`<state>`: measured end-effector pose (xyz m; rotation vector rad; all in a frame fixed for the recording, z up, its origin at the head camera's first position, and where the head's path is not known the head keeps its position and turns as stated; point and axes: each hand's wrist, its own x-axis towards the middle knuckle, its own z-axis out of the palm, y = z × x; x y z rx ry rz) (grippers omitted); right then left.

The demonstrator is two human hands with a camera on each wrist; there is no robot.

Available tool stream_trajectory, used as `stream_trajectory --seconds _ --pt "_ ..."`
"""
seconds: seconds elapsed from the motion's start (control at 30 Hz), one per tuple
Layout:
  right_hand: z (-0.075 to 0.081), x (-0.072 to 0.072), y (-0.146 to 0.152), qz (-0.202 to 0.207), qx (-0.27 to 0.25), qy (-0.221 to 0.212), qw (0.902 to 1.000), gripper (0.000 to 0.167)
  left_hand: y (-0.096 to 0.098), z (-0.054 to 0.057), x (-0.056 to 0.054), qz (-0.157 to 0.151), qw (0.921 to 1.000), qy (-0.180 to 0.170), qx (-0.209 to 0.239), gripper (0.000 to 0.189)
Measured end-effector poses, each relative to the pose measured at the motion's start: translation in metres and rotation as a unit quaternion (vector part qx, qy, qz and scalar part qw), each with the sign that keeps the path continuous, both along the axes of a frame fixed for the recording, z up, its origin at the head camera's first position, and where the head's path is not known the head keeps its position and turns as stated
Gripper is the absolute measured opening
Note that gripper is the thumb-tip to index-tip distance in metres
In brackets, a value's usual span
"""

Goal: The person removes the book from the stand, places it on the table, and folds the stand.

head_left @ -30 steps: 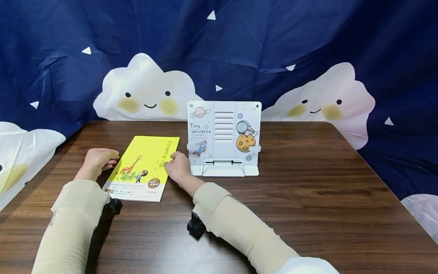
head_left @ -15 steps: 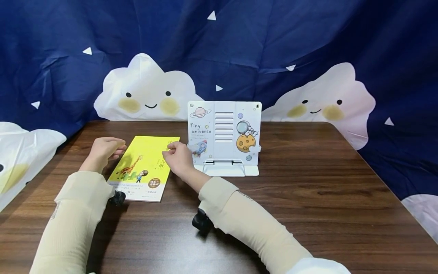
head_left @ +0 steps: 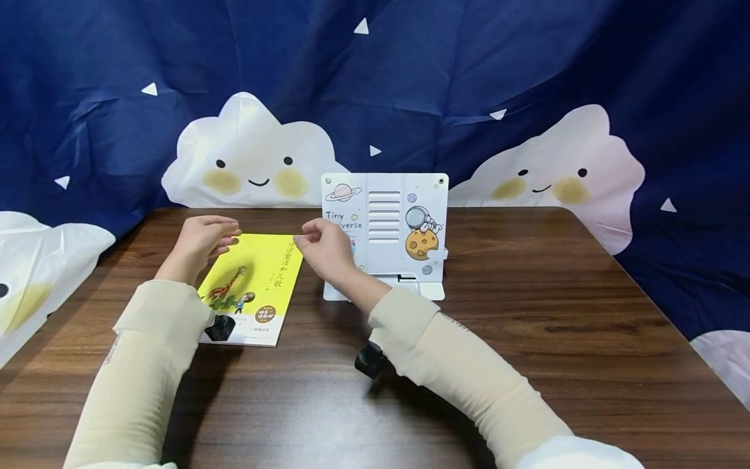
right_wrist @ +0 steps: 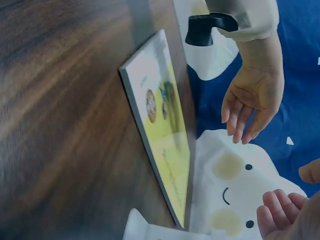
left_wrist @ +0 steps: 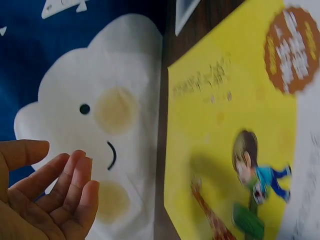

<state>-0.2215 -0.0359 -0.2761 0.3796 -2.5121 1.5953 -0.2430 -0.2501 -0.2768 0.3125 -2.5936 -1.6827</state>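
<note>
Head view: the yellow book lies on the desk; left hand and right hand hover near its far corners. Left wrist view: this grip is relaxed, holding nothing; right wrist view: both grips are loosely curved, off the book; I judge that meeting its edges evenly works best.

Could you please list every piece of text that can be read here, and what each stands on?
"Tiny": on the white stand.
"iverse": below that, its start hidden by the right hand.
"读童谣和儿歌": on the yellow book, running down the cover; the character above is unclear.
Too small or blurred: the brown badge, the cover's bottom lines, marks on the sleeves.
</note>
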Motion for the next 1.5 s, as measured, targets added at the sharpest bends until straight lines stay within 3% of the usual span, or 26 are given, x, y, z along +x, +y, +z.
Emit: stream_trajectory --seconds 0.37,0.53,0.93,1.5 --pt "0.015 -0.007 0.03 0.01 -0.015 0.043 0.9989 0.022 0.032 0.014 -0.007 -0.018 0.9981 0.019 0.057 0.038" --pt "0.015 -0.01 0.045 -0.002 -0.003 0.053 0.9986 0.024 0.05 0.014 -0.012 -0.031 0.996 0.013 0.083 0.038" --pt "0.007 -0.016 0.088 -0.029 -0.024 0.067 0.997 0.024 0.084 0.003 -0.017 -0.032 0.989 -0.012 0.144 0.033" --pt "-0.013 -0.015 0.139 -0.08 0.017 0.123 0.989 0.024 0.121 -0.024 -0.021 0.039 0.9814 0.015 0.187 0.029"
